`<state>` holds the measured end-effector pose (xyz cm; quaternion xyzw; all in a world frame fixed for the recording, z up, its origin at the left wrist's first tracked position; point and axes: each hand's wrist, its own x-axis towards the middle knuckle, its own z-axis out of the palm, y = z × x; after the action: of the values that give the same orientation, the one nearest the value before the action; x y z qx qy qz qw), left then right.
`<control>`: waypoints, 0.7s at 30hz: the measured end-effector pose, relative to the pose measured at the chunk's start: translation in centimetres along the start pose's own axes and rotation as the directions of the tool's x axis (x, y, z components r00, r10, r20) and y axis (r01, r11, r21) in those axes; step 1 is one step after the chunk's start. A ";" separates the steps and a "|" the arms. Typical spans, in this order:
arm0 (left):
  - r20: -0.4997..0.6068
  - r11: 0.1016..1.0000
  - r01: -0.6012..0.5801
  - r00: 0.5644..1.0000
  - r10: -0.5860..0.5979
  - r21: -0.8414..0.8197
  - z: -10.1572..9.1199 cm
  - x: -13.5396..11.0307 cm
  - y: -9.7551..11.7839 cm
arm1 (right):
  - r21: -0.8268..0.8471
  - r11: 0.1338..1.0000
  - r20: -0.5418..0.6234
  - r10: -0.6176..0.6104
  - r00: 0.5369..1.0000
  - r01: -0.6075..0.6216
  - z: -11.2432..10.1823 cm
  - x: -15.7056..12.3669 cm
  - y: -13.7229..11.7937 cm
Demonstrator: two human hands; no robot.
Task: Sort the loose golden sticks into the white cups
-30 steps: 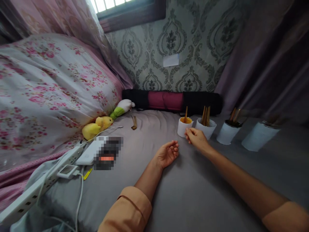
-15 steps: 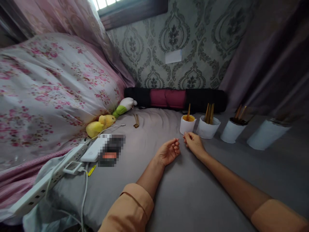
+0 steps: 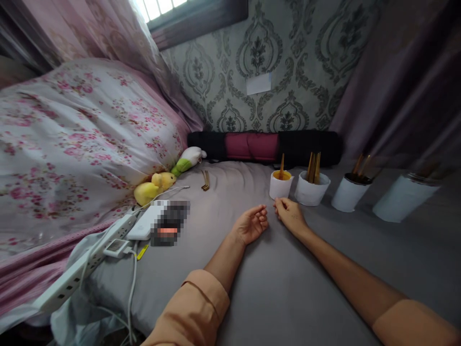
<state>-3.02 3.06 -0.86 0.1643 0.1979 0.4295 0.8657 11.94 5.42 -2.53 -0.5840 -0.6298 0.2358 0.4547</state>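
My left hand (image 3: pixel 251 224) rests on the grey sheet (image 3: pixel 216 230), palm turned inward and fingers loosely curled, nothing in it. Close by on its right lies my right hand (image 3: pixel 291 215), fingers bent and slightly apart, with no object visible in them. A narrow gap separates the fingertips. Just beyond my right hand stands a white-wrapped cup (image 3: pixel 280 189) with a yellow inside and one upright golden stick (image 3: pixel 283 163). Beside it, a second white cup (image 3: pixel 311 192) holds several golden utensils (image 3: pixel 314 168). The kinds of these utensils cannot be made out.
Farther right are a third white cup (image 3: pixel 348 196) and a larger white container (image 3: pixel 405 199). Small golden utensils (image 3: pixel 205 181) lie left of centre. Plush toys (image 3: pixel 154 187), a white power bank (image 3: pixel 147 223) and a power strip (image 3: pixel 86 264) line the left. A black-and-maroon roll (image 3: pixel 252 146) lies behind.
The view has shifted slightly, so the things at the left appear a little farther right. Both hands keep the same place and pose.
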 end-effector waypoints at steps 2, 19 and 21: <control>-0.014 1.000 -0.014 1.000 0.014 0.018 -0.1 0.2 0.3 | -0.004 1.000 0.001 0.003 1.000 -0.003 0.0 0.0 -0.1; -0.342 0.908 0.000 0.926 0.158 0.419 0.1 2.4 5.5 | -0.036 0.999 0.025 -0.020 1.000 0.021 0.0 0.0 0.0; -0.380 0.880 0.027 0.908 0.176 0.474 -0.1 2.7 6.2 | -0.033 0.999 0.024 -0.024 0.999 0.025 0.1 0.0 0.2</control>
<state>-5.80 8.83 1.35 0.2818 0.4670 0.4274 0.7210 11.99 5.52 -2.72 -0.5807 -0.6462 0.2266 0.4404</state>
